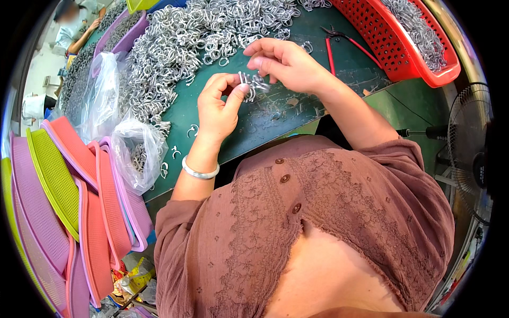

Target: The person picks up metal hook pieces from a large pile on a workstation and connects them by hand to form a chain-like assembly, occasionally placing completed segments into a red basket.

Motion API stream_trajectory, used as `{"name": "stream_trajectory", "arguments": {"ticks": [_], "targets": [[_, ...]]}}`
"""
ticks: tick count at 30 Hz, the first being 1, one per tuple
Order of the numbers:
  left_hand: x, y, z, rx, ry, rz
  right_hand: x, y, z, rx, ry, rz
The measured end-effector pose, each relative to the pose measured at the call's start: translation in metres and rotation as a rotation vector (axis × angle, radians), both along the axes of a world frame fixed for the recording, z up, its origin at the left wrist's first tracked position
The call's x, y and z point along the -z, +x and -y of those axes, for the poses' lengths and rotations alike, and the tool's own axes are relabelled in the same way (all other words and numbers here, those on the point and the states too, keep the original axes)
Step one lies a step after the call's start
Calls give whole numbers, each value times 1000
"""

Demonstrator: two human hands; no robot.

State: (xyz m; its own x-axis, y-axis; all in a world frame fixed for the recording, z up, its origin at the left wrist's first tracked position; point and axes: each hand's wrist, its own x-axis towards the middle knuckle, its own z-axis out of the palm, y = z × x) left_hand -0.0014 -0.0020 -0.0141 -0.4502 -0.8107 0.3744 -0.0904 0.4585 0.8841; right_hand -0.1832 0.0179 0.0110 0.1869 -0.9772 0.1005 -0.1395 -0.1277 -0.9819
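My left hand [220, 103] pinches a small bunch of grey C-shaped metal rings [248, 87] between thumb and fingers, above the green tabletop. Part of the bunch is blurred, so single pieces are hard to tell apart. Close beside it on the right, my right hand [283, 63] is loosely curved, its thumb and fingers apart, with nothing visible between them. A large heap of the same metal rings [212, 26] spreads over the table beyond both hands. A few loose metal rings [192, 130] lie by my left forearm.
Red-handled pliers [344, 45] lie right of my hands, near a red perforated basket [392, 42] of metal pieces. Clear plastic bags [135, 153] and stacked colourful baskets [101, 212] stand left. A fan [469, 148] is at right; another person [74, 32] sits far left.
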Motion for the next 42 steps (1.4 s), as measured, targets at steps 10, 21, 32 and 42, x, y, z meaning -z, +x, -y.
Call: {"name": "stream_trajectory", "arguments": {"ticks": [10,21,32,42], "targets": [[4,8,6,-83,246,-109,14,-7,-14,-97,-211,-354],[-3,19,3,-92,171,-3,28,5,-37,-85,-332,-538],[0,43,12,-155,-45,290,25,-5,-26,-19,265,389],[-20,0,-12,56,384,44,13,9,-26,-50,151,435]]}}
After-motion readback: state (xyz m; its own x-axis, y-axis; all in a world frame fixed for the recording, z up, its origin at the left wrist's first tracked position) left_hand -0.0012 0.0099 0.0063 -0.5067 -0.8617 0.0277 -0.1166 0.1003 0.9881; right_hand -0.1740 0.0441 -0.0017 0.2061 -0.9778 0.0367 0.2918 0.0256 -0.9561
